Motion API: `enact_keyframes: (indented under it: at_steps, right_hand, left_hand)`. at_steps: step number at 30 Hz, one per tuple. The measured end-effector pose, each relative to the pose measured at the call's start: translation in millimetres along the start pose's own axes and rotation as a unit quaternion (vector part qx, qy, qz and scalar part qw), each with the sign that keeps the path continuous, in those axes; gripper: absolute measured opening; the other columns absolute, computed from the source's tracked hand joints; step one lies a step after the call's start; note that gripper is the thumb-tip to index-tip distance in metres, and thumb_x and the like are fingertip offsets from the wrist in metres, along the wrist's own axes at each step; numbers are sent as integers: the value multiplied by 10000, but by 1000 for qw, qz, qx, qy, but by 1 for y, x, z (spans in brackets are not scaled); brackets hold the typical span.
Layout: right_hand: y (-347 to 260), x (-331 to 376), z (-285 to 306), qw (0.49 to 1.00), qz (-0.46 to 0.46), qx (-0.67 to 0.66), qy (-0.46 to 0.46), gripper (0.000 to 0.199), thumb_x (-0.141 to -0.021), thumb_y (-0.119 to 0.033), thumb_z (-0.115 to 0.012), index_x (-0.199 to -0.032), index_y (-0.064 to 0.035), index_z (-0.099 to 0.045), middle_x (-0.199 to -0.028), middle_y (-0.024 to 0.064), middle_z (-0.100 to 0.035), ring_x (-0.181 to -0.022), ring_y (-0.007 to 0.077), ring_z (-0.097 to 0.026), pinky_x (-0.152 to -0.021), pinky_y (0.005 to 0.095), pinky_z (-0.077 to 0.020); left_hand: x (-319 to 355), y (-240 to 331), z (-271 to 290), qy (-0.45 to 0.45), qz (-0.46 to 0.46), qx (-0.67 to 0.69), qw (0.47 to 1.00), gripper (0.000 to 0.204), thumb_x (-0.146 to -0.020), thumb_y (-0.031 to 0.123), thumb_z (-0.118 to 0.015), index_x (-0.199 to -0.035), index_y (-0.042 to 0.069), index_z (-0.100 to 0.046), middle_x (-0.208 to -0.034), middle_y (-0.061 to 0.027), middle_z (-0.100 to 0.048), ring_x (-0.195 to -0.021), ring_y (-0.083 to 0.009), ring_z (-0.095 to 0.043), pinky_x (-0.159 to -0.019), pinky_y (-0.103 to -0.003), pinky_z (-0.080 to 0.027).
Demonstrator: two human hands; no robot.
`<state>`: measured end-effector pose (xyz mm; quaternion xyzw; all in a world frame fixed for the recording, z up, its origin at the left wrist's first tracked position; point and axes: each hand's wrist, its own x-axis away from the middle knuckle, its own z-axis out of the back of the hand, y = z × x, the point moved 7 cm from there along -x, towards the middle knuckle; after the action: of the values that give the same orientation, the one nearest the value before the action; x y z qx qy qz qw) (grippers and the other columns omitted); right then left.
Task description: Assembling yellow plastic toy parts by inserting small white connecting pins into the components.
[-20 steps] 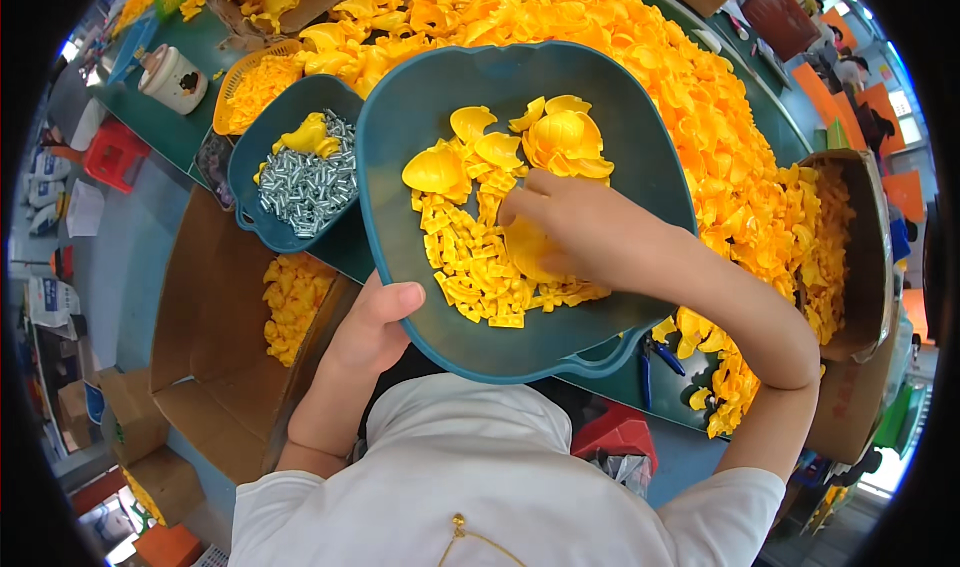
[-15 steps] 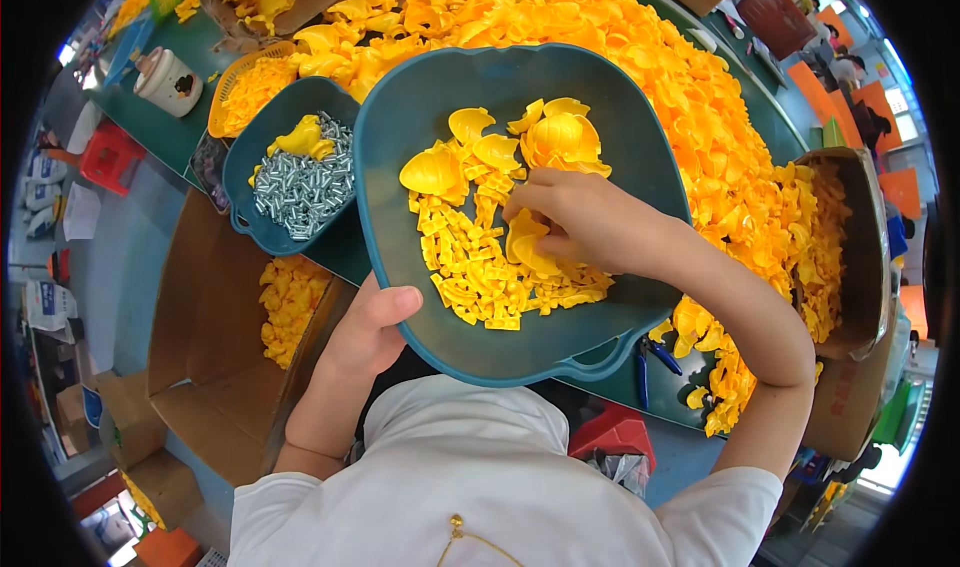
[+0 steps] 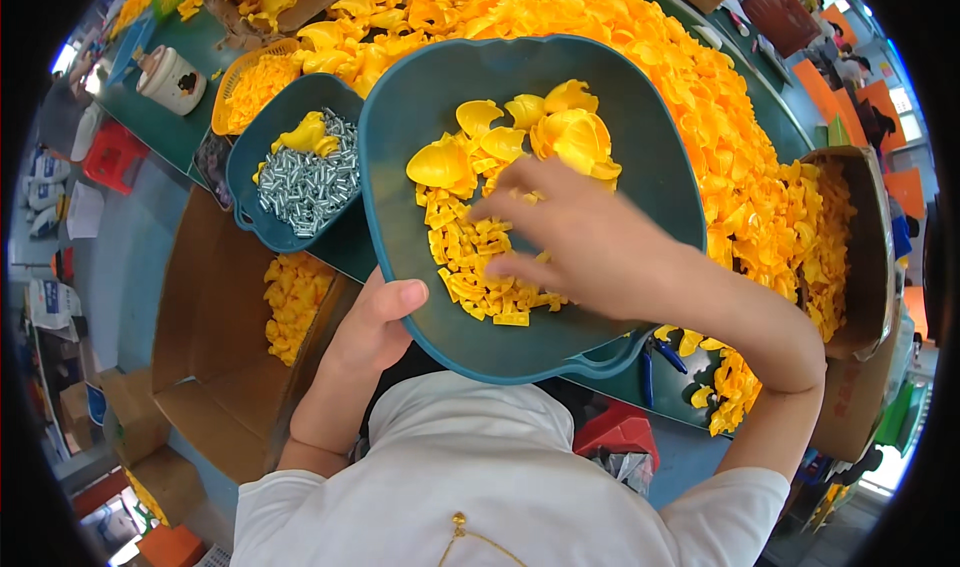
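My left hand (image 3: 372,319) grips the near left rim of a large dark green plastic basin (image 3: 650,147), thumb over the edge. Inside lie small yellow plastic pieces (image 3: 460,252) and several larger, curved yellow shells (image 3: 440,165). Over these pieces hovers my right hand (image 3: 575,235), fingers spread and slightly blurred, with nothing visible in them. Its palm side and some of the pieces beneath are hidden.
A smaller basin (image 3: 300,95) of metal pins (image 3: 310,192) stands to the left. A big heap of yellow shells (image 3: 640,77) covers the table behind. Blue-handled pliers (image 3: 647,377) lie at right; an open cardboard box (image 3: 215,317) stands lower left.
My right hand has lifted slightly and its fingers have spread; the curved shell it was touching is no longer visible beneath it. The basin has shifted slightly right in view.
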<state>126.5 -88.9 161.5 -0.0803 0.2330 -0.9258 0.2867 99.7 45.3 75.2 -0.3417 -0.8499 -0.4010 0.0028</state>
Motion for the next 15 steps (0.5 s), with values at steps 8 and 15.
enact_keyframes:
  at_steps: [8,15]
  right_hand:
    - [-1,26,-41,968,121,14,-218,343,-882,-370,-541,-1114,-119,-573,-1177,146,-462,-1141,339,-400,-935,419,-380]
    - [18,19,-31,964,-44,-1,-261,457,-901,-514,-442,-1150,-147,-551,-1206,158,-417,-1124,355,-409,-927,435,-379]
  left_hand:
    - [5,8,13,25,-79,-1,997,627,-752,307,-642,-1252,-10,-436,-1162,-121,-566,-1022,-221,-581,-863,-339,-495]
    - [6,22,12,75,-75,5,994,574,-780,306,-619,-1233,-6,-454,-1157,-114,-570,-1024,-213,-578,-859,-334,-496]
